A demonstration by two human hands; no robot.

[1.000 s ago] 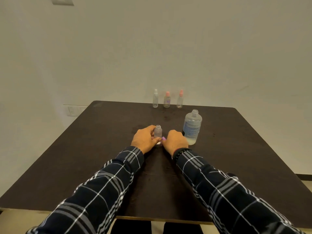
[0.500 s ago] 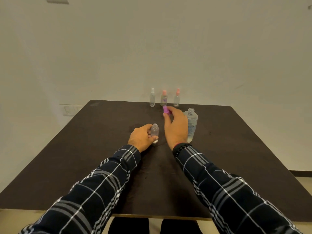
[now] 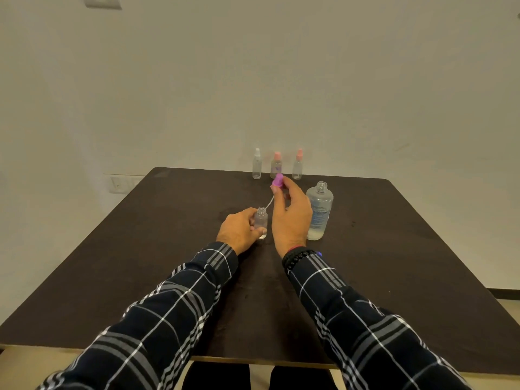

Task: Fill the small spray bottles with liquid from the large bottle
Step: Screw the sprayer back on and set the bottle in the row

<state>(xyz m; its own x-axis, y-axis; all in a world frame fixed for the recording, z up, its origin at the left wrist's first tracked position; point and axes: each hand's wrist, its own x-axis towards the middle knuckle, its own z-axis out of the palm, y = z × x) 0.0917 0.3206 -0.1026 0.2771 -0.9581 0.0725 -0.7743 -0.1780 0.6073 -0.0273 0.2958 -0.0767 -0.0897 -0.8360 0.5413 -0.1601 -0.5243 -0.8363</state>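
A small clear spray bottle (image 3: 261, 220) stands uncapped on the dark table (image 3: 168, 249), with a little liquid at its bottom. My left hand (image 3: 239, 232) grips it from the left. My right hand (image 3: 291, 218) pinches a purple spray cap (image 3: 278, 180) raised above the bottle; its thin dip tube (image 3: 268, 203) slants down towards the bottle's mouth. The large clear bottle (image 3: 319, 211), open at the top and partly filled, stands just right of my right hand.
Three small spray bottles stand in a row at the table's far edge: a white-capped bottle (image 3: 257, 164), a pink-capped bottle (image 3: 276, 165) and a second pink-capped bottle (image 3: 297, 164). A pale wall rises behind the table.
My right hand lifted the purple cap up and away from the small bottle, drawing out the dip tube. My left hand keeps hold of the bottle.
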